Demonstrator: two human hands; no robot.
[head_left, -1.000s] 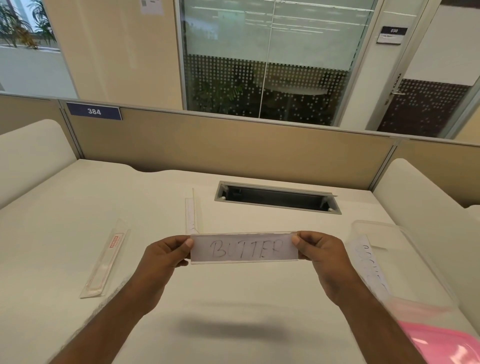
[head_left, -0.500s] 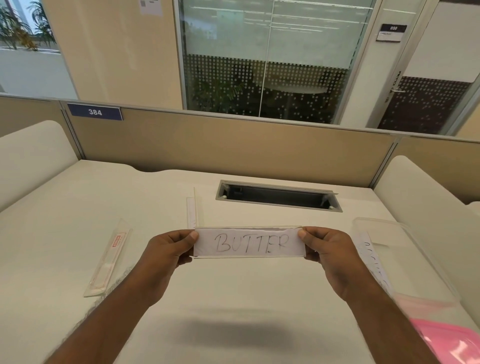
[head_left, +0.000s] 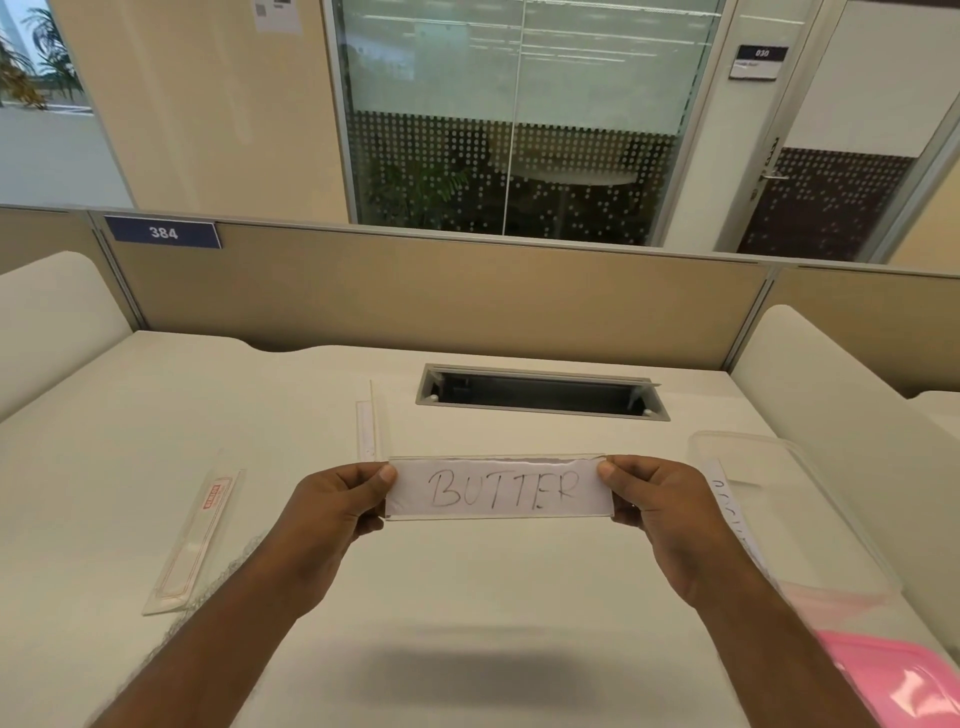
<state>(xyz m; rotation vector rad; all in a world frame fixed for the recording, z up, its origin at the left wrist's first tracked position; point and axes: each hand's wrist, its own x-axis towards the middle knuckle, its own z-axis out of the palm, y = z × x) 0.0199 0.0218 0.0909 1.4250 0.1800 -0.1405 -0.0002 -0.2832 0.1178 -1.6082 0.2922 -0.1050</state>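
Note:
A clear plastic label holder (head_left: 498, 491) with a white paper slip reading "BUTTER" is held level above the white desk (head_left: 467, 587), facing me. My left hand (head_left: 332, 512) pinches its left end between thumb and fingers. My right hand (head_left: 657, 512) pinches its right end the same way. The holder's shadow falls on the desk nearer to me.
A clear holder with a red-printed insert (head_left: 195, 540) lies at the left. Another clear holder (head_left: 369, 426) lies behind my left hand. At the right stands a clear plastic box (head_left: 769, 488) with a written slip inside, and a pink lid (head_left: 893, 680). A cable slot (head_left: 540, 397) opens at the back.
Both hands have lifted the BUTTER holder a little higher and farther from me, and its writing now shows more sharply.

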